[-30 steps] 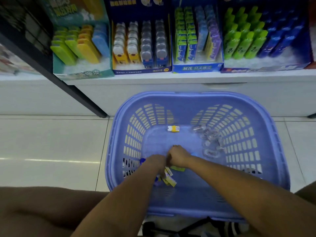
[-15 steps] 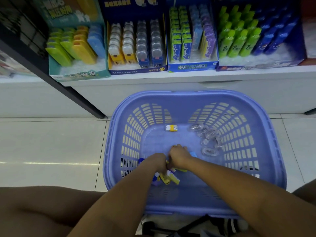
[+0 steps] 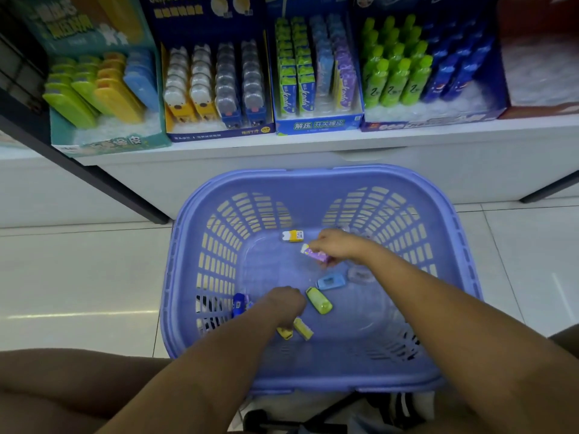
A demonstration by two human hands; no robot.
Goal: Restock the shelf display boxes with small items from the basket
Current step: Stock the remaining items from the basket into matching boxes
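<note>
A purple-blue plastic basket point(image 3: 316, 178) stands on the floor below the shelf. My right hand point(image 3: 336, 247) is raised over the basket's far side and pinches a small purple eraser point(image 3: 315, 254). My left hand point(image 3: 286, 303) is low in the basket with fingers curled down onto yellow items point(image 3: 297, 329); its grip is hidden. Loose in the basket lie a yellow-and-white item point(image 3: 293, 236), a light blue one point(image 3: 330, 281), a green one point(image 3: 319, 300), a dark blue one point(image 3: 238, 303) and a clear one point(image 3: 360, 274). Display boxes line the shelf, among them the eraser box point(image 3: 318, 123).
The white shelf edge point(image 3: 313, 142) runs just behind the basket. A dark metal post point(image 3: 94, 180) slants down to the floor at left. Light tiles point(image 3: 78, 277) lie left and right of the basket. My knee point(image 3: 62, 386) fills the lower left.
My right hand has lifted away from my left hand toward the basket's far side, carrying the purple eraser. The green and light blue items it covered now show. The left hand stays low.
</note>
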